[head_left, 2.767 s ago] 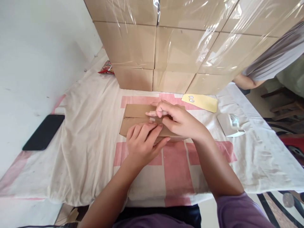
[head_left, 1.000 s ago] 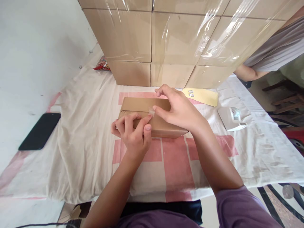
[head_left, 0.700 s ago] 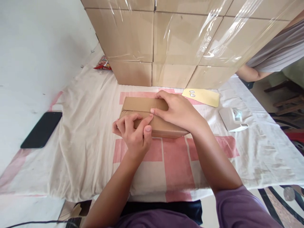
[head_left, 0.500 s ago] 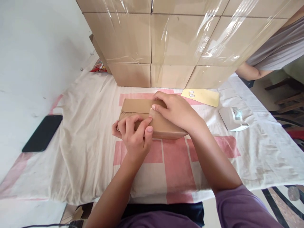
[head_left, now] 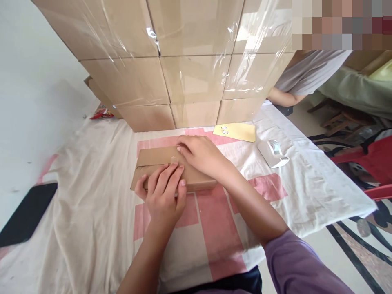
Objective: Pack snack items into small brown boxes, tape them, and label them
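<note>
A flat brown cardboard box [head_left: 153, 159] lies on the white and pink cloth [head_left: 92, 196] in front of me. My left hand [head_left: 163, 196] rests on its near edge, fingers stretched flat over the flap and thumb hooked round the left side. My right hand [head_left: 200, 153] lies on the top to the right, its fingertips pressing a small clear piece of tape [head_left: 173, 158] onto the flap seam.
A wall of stacked cardboard boxes [head_left: 190, 69] wrapped in clear film stands just behind. A yellow sticker sheet [head_left: 237, 131] and a white tape dispenser [head_left: 273, 152] lie to the right, a black phone [head_left: 26, 214] at the far left. Another person's arm [head_left: 284, 98] shows at the right.
My right hand brought the small tape piece down onto the box seam and pressed it flat. My left fingers uncurled onto the flap. The camera swung to the right.
</note>
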`<state>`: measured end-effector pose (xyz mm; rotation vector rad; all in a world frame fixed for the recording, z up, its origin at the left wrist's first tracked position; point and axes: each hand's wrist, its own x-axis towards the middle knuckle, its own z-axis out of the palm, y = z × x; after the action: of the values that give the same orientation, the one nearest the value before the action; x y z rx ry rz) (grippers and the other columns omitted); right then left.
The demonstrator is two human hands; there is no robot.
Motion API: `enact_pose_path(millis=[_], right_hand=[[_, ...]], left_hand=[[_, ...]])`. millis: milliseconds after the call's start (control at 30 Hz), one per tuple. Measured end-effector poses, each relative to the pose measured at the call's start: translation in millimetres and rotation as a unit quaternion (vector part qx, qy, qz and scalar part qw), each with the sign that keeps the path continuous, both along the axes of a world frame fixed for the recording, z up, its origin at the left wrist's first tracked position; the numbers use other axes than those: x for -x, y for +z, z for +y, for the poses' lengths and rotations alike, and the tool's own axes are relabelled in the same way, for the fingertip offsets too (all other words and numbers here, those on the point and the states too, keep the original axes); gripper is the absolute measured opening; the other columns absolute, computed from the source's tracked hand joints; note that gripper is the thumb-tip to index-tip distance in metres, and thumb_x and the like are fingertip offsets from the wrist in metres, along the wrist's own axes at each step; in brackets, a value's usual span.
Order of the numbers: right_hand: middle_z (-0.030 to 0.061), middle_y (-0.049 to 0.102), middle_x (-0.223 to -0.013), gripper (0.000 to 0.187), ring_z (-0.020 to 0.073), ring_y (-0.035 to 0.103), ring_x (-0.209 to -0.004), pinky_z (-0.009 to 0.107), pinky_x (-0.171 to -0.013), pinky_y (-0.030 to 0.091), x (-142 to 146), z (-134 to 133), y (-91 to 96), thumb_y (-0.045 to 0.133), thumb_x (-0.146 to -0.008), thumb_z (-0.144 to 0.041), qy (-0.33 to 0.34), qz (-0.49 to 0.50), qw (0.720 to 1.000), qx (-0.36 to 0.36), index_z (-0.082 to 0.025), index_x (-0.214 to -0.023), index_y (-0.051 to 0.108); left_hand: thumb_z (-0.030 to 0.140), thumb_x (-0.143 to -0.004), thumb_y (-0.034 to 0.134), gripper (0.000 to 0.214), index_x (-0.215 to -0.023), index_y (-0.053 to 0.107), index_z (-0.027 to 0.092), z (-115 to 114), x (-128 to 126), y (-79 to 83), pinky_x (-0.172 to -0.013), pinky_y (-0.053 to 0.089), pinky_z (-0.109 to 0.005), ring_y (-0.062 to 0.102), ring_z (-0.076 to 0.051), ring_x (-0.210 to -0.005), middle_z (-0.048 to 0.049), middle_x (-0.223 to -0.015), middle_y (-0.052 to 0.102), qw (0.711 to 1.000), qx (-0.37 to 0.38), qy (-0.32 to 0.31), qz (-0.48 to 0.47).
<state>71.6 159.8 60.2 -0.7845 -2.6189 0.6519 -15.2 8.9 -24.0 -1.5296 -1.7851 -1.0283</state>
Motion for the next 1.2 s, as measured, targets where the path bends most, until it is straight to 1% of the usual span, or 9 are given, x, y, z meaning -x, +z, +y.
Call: enact_pose_path(millis=[133,233,333,533,700,867,967,1100,1200], right_hand=[[0.0084,0.075,-0.104,0.029,0.0260,0.066,-0.100,0.041,-0.097,0.038,-22.7,65.1,-19.7,0.045,-0.101,-0.025,-0.161,0.053,0.985,-0.027,-0.020,-0.099,0.074],[0.0165,0.071,-0.118,0.032,0.0333,0.060,-0.115,0.048,-0.101,0.036,-53.6,126.4,-58.2,0.046,-0.099,-0.025,-0.343,-0.003,0.939,0.007,-0.017,-0.110,0.076],[0.0209,0.058,-0.137,0.039,0.0375,0.050,-0.128,0.052,-0.107,0.032,-78.4,163.6,-100.7,0.056,-0.096,-0.032,-0.430,-0.073,0.898,0.054,-0.017,-0.129,0.072],[0.0155,0.048,-0.137,0.039,0.0353,0.043,-0.127,0.054,-0.107,0.032,-81.1,174.6,-136.8,0.057,-0.094,-0.029,-0.386,-0.062,0.920,0.032,-0.029,-0.130,0.072],[0.0139,0.051,-0.134,0.041,0.0358,0.044,-0.123,0.055,-0.102,0.034,-76.8,178.4,-143.2,0.049,-0.089,-0.013,-0.328,-0.030,0.944,0.010,-0.029,-0.116,0.075],[0.0153,0.054,-0.128,0.018,0.0346,0.048,-0.118,0.052,-0.100,0.037,-82.0,181.4,-144.4,0.054,-0.089,-0.018,-0.328,0.023,0.944,-0.001,-0.021,-0.097,0.070],[0.0139,0.060,-0.115,0.009,0.0297,0.052,-0.109,0.048,-0.097,0.040,-83.9,180.3,-130.6,0.052,-0.089,-0.019,-0.316,0.131,0.940,0.005,-0.020,-0.086,0.061],[0.0026,0.058,-0.084,0.011,0.0167,0.052,-0.078,0.033,-0.078,0.044,-86.8,152.8,-97.7,0.060,-0.089,-0.028,-0.252,0.364,0.885,0.145,-0.022,-0.082,0.055],[-0.0024,0.057,-0.076,0.022,0.0113,0.047,-0.065,0.027,-0.064,0.039,-93.2,104.8,-83.3,0.075,-0.081,-0.035,-0.184,0.414,0.833,0.318,-0.022,-0.085,0.059]], left_hand=[[0.024,-0.096,0.057,0.029,-0.120,0.071,0.026,0.5,1.2,0.7,-0.104,0.026,-0.043,0.069,-0.025,-0.108,-0.0056,-0.117,0.079,1.000,-0.006,0.002,-0.002],[0.024,-0.096,0.057,0.028,-0.119,0.071,0.025,0.6,4.9,-3.5,-0.100,0.029,-0.044,0.069,-0.026,-0.105,-0.0069,-0.113,0.079,1.000,-0.023,-0.006,0.012],[0.022,-0.090,0.062,0.035,-0.125,0.067,0.023,-2.7,14.8,-13.2,-0.095,0.037,-0.045,0.069,-0.027,-0.099,-0.0106,-0.106,0.075,0.998,-0.069,-0.010,0.007],[0.021,-0.081,0.067,0.041,-0.122,0.062,0.022,-10.4,39.3,-26.1,-0.084,0.047,-0.046,0.064,-0.029,-0.094,-0.0116,-0.099,0.066,0.993,-0.117,0.013,-0.001],[0.024,-0.083,0.063,0.026,-0.109,0.065,0.019,-7.8,43.2,-23.4,-0.086,0.042,-0.044,0.065,-0.026,-0.087,-0.0085,-0.092,0.067,0.994,-0.107,0.025,0.021],[0.022,-0.083,0.065,0.031,-0.114,0.067,0.018,-6.8,40.7,-16.7,-0.087,0.039,-0.043,0.065,-0.026,-0.087,-0.0095,-0.094,0.069,0.995,-0.096,0.015,0.006],[0.022,-0.084,0.064,0.035,-0.119,0.065,0.019,-5.7,39.7,-12.9,-0.086,0.039,-0.043,0.063,-0.026,-0.086,-0.0092,-0.096,0.069,0.996,-0.083,0.019,-0.002],[0.024,-0.084,0.063,0.035,-0.119,0.066,0.018,-4.9,46.5,-14.7,-0.088,0.041,-0.044,0.063,-0.026,-0.088,-0.0107,-0.098,0.069,0.996,-0.092,0.014,0.006],[0.029,-0.085,0.061,0.037,-0.120,0.067,0.017,-6.5,59.0,-20.6,-0.090,0.045,-0.047,0.063,-0.029,-0.096,-0.0133,-0.103,0.069,0.995,-0.098,0.021,-0.010]])
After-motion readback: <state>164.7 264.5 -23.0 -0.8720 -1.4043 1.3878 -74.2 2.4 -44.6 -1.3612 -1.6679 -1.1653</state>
